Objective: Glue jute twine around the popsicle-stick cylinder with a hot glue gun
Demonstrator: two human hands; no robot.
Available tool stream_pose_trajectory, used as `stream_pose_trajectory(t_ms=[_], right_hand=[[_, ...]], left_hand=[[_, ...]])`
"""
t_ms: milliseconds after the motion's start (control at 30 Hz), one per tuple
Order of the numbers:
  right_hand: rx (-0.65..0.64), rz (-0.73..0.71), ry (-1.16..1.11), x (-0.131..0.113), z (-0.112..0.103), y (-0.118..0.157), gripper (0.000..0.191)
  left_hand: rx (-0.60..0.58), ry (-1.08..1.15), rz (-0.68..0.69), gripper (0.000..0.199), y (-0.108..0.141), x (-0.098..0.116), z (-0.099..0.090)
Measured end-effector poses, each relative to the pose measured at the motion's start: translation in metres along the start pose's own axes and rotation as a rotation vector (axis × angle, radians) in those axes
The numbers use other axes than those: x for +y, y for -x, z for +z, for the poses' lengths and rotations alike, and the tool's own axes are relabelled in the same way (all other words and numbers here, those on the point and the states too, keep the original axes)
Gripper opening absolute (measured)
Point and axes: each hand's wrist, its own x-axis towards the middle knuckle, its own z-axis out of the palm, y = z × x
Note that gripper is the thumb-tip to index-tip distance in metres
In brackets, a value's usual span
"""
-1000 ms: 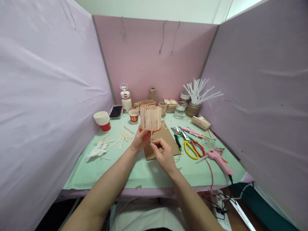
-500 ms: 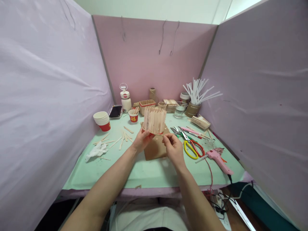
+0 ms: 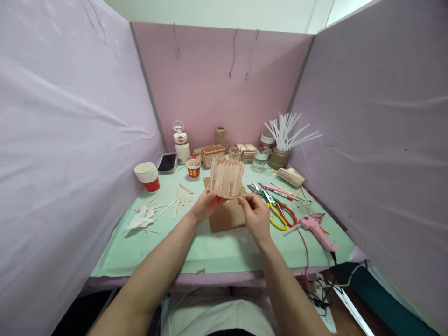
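A red paper cup ringed with upright wooden craft sticks [image 3: 227,178] is raised over a brown cardboard piece [image 3: 226,220]. My left hand [image 3: 206,205] is closed around its lower left side and supports it from beneath. Along the bottom of the sticks runs a strand of twine [image 3: 228,197]. My right hand [image 3: 256,215] pinches that twine at the lower right of the cup, thumb and forefinger pressed together. Most of the red cup is hidden behind sticks and fingers.
A pink glue gun [image 3: 318,232], scissors [image 3: 280,217] and pliers [image 3: 255,188] lie to the right. Loose sticks [image 3: 182,198], a crumpled tissue [image 3: 140,221] and stacked paper cups [image 3: 147,177] are left. Behind stand a small basket [image 3: 213,154], a glass of water [image 3: 261,159] and a bottle [image 3: 182,148].
My right hand has come closer to the cup, and the free stretch of twine is shorter. The stick-covered cup has turned slightly and shifted a little to the right.
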Motion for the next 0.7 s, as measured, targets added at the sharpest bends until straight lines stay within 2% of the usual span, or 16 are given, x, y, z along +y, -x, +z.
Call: stream_pose_trajectory(t_ms=[200,433,567,700], right_hand=[[0.013,-0.098,0.088,-0.005,-0.001,0.003,0.017],[-0.009,-0.057,0.058,-0.006,-0.002,0.002,0.019],[-0.03,-0.009,0.04,0.004,-0.006,-0.001,0.019],[-0.023,0.042,0.044,0.02,-0.011,-0.005,0.018]], left_hand=[[0.023,0.027,-0.029,0.065,0.0,0.0,-0.003],[-0.015,-0.009,-0.063,0.066,-0.001,0.0,-0.006],[-0.033,-0.123,-0.049,0.075,0.0,0.002,-0.004],[-0.002,-0.356,-0.006,0.086,0.0,0.006,-0.001]])
